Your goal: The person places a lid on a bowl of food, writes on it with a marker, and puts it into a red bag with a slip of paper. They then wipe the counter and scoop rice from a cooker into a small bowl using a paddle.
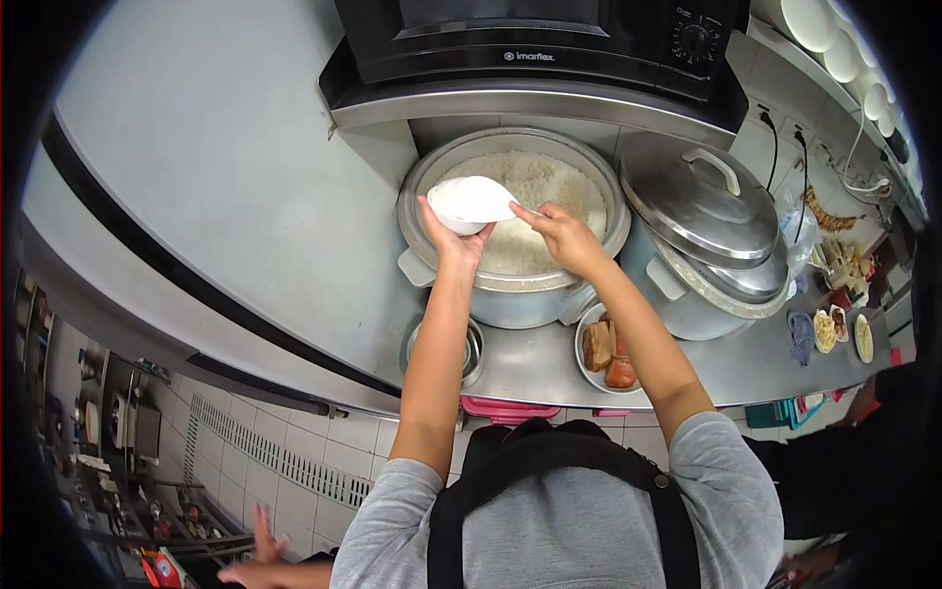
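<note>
My left hand (457, 242) cups a small white bowl (453, 218) from below, over the near left part of a large open rice cooker (530, 306). In my right hand (567, 238) is the handle of a white rice paddle (483, 196), its broad blade lying over the bowl's opening. The blade hides most of the bowl's inside, so I cannot tell how much is in there. Cooked white rice (564, 191) fills much of the cooker and is dug lower on its near side. Both hands are closed on what they hold.
A second cooker (677, 294) with metal lids (699, 191) stands right. A bowl of brown and orange food pieces (597, 348) and a metal bowl (475, 358) sit at the counter's front. An oven (530, 59) overhangs behind. Another person's hand (265, 550) shows lower left; a dark-clothed person (844, 471) stands right.
</note>
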Demonstrator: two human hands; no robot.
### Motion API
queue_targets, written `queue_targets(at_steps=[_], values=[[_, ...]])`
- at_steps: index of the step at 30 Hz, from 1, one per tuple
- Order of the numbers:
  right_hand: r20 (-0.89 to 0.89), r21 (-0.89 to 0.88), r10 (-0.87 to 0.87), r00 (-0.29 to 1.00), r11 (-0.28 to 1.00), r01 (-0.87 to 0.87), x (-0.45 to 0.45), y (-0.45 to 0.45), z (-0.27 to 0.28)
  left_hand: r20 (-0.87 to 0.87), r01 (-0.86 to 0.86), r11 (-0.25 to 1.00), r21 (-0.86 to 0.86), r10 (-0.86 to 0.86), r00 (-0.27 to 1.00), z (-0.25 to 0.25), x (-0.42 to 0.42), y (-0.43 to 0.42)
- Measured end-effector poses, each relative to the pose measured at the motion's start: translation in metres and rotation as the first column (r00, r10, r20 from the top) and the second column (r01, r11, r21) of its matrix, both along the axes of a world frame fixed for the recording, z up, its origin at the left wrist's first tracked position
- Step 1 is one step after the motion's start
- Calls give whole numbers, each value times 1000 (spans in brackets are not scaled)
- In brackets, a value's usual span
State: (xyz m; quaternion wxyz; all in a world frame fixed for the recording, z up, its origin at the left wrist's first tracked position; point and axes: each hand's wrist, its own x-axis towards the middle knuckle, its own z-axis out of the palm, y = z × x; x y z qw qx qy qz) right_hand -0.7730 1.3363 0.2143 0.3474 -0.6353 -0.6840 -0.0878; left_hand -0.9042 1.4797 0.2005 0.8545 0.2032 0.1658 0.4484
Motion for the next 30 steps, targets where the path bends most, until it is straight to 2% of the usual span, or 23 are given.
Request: queue_targets(at_steps=[1,2,3,5,12,15,17,21,22,23,24,26,27,29,30], values=[[-70,-47,15,997,999,-18,5,2,0,-18,-4,1000,0,4,1000,0,2,2],[-178,-43,72,981,996,-80,4,-1,7,-36,-8,1000,1,8,999,2,3,2],[-176,-42,77,981,995,-86,4,-2,13,-34,-14,1000,2,14,999,3,2,1],[-365,0,85,927,996,-92,6,-3,20,-48,-61,998,12,62,997,3,1,-2],[-369,-49,69,927,994,-94,3,0,18,-70,-86,996,26,88,994,2,1,-2],[-263,18,168,950,985,-169,5,4,11,24,-23,1000,11,23,999,1,0,1],[153,107,104,983,987,-121,18,10,0,64,41,999,-30,-39,997,1,-3,1],[156,200,99,983,971,-129,29,16,-2,24,82,997,-3,-82,996,6,-5,-2],[-111,116,151,982,984,-139,28,15,0,18,113,993,-14,-113,993,6,-5,0],[-374,33,170,912,985,-170,25,13,7,13,144,989,-27,-144,989,7,-5,-1],[-372,34,173,912,984,-173,22,13,13,15,141,990,-25,-141,990,8,-7,-2],[-622,-73,57,781,989,-130,13,15,22,-10,225,971,82,-225,974,9,-9,-4],[-622,-73,57,781,989,-130,11,17,19,-10,225,971,82,-225,974,10,-10,-5],[-325,74,120,938,992,-101,-1,19,13,-69,227,967,115,-220,973,11,-9,-7],[-325,77,120,938,992,-100,-7,15,15,-70,227,967,118,-220,973,11,-8,-7]])
